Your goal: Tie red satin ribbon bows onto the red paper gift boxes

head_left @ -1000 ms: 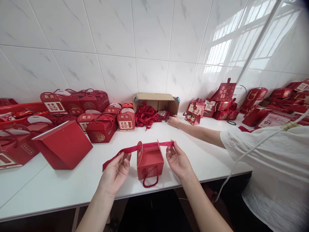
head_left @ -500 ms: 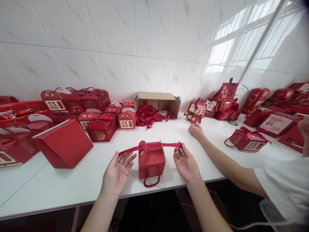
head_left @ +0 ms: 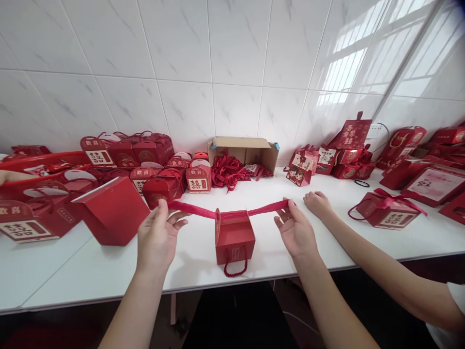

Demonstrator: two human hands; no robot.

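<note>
A red gift box [head_left: 236,237] stands upright near the table's front edge, its twisted cord handle [head_left: 235,271] hanging down on the side toward me. A dark pink ribbon [head_left: 198,210] runs through the top of the box and out at both sides. My left hand [head_left: 159,237] pinches the ribbon's left end, thumb up and other fingers loosely curled. On the other side, my right hand [head_left: 298,230] grips the right end between thumb and fingers. Both ends are raised, so the ribbon sags a little toward the box. Neither hand touches the box itself.
Rows of red gift boxes [head_left: 199,178] line the left and back. A cardboard box [head_left: 244,142] by the wall holds a heap of ribbons [head_left: 228,169]. A co-worker's hand [head_left: 317,204] rests right of mine, near a bow-tied box [head_left: 387,211].
My hands have moved apart and up, drawing the ribbon out wider on both sides. The view has shifted slightly left. The co-worker's hand no longer touches the small patterned box.
</note>
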